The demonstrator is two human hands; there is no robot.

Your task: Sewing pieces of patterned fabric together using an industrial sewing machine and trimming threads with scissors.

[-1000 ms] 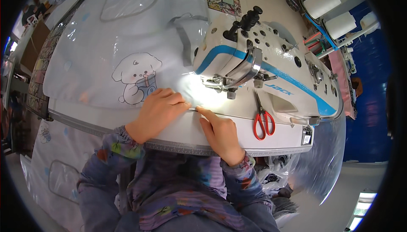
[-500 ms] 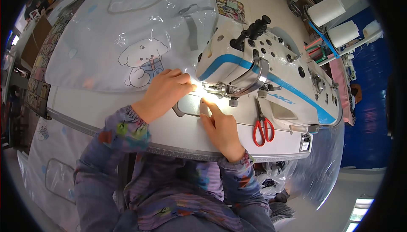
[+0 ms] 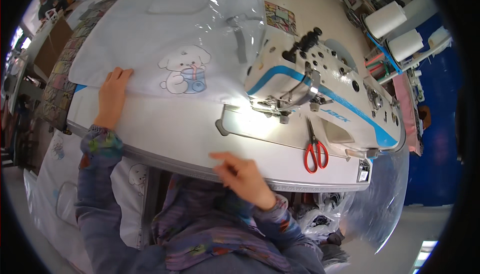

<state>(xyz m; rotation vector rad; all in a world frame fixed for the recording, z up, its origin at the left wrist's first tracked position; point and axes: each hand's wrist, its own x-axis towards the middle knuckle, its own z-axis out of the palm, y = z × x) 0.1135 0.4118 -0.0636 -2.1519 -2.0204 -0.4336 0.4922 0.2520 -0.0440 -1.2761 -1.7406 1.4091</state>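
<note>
Fingers (image 3: pixel 117 76) of the left hand (image 3: pixel 112 99) lie flat, together, on the clear puppy-print bag (image 3: pixel 175 49) upper left; right hand (image 3: pixel 245 176) hovers loosely curled over the counter (image 3: pixel 175 134).

Bare bench (image 3: pixel 170 129) lies open between both hands; sewing machine (image 3: pixel 320 89) and red scissors (image 3: pixel 315 151) block the right.

A clear plastic bag (image 3: pixel 170 49) with a printed cartoon puppy lies across the bench's far left. A small white label with dark print (image 3: pixel 363 170) sits at the sewing machine's (image 3: pixel 320 94) near right corner. A colourful rectangular sticker (image 3: pixel 280 18) lies behind the machine.
</note>
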